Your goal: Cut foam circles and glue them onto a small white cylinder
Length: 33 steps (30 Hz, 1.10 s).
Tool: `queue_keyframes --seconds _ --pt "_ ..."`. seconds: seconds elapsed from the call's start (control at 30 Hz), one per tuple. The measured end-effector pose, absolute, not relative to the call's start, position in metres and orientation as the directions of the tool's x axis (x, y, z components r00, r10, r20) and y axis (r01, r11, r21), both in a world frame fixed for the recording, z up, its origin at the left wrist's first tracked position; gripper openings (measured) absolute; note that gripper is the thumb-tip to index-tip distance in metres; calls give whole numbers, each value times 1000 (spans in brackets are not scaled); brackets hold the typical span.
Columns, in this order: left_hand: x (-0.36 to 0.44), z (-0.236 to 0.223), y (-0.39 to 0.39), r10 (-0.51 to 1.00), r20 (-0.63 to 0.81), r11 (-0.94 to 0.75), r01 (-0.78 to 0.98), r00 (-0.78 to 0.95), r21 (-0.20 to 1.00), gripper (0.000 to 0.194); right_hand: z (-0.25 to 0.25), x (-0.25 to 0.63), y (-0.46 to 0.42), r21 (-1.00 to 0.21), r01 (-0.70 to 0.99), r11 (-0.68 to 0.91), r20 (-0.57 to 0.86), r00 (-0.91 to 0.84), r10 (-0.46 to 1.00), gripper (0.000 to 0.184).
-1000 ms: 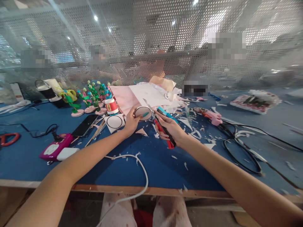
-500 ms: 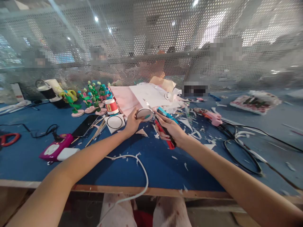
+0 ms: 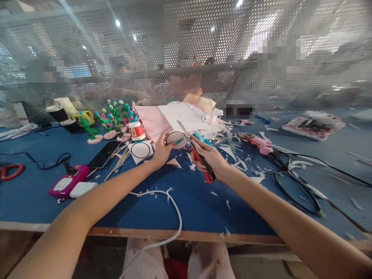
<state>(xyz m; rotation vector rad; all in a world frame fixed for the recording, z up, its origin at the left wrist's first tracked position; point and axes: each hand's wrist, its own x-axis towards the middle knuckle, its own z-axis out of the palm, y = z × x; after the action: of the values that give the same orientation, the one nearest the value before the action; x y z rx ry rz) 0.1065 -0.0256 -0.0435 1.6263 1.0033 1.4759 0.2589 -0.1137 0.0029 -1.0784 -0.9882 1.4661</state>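
Between its thumb and fingers my left hand (image 3: 163, 149) pinches a white paper circle (image 3: 174, 136) edged with a black line. My right hand (image 3: 208, 157) is closed on scissors (image 3: 205, 162) with red and black handles. Their blades point up and away, beside the circle's right edge. A white square of paper with a drawn black circle (image 3: 140, 150) lies left of my left hand. Behind it stands a red and white paper cup (image 3: 136, 131). White paper scraps (image 3: 174, 162) are scattered under and around both hands.
Large paper sheets (image 3: 183, 116) lie behind my hands. Small green craft plants (image 3: 114, 120) on round pink bases stand at left, near a phone (image 3: 104, 154) and a purple power adapter (image 3: 69, 181). To the right is a pink glue gun (image 3: 263, 145) with a looped black cable. A white cable (image 3: 177, 209) crosses the front edge.
The paper circle has turned to face me more, showing more of its surface. The scissors have shifted slightly, with the blades close to its edge. Both hands keep their hold.
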Motion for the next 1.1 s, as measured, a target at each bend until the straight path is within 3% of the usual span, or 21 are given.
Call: queue_keyframes --seconds 0.1,0.43,0.63,0.87,1.0,1.1 --pt "105 -44 -26 876 479 -481 48 58 875 28 2 258 -114 -957 -248 -149 -128 -97 987 58" --pt "109 -45 -28 928 341 -328 -104 151 939 49 -1 259 -114 -952 -259 -161 -134 -117 984 57" --pt "110 -44 -26 946 292 -281 -94 140 955 35 -2 261 -114 -947 -280 -154 -118 -141 983 58" --pt "111 -44 -27 934 304 -285 -124 189 951 34 -1 259 -115 -950 -277 -143 -105 -150 983 59" --pt "111 -46 -28 900 324 -320 -61 290 945 28 0 258 -117 -955 -269 -122 -80 -162 984 62" --pt "111 -46 -29 908 321 -323 -38 270 946 32 1 258 -117 -959 -260 -110 -81 -119 990 64"
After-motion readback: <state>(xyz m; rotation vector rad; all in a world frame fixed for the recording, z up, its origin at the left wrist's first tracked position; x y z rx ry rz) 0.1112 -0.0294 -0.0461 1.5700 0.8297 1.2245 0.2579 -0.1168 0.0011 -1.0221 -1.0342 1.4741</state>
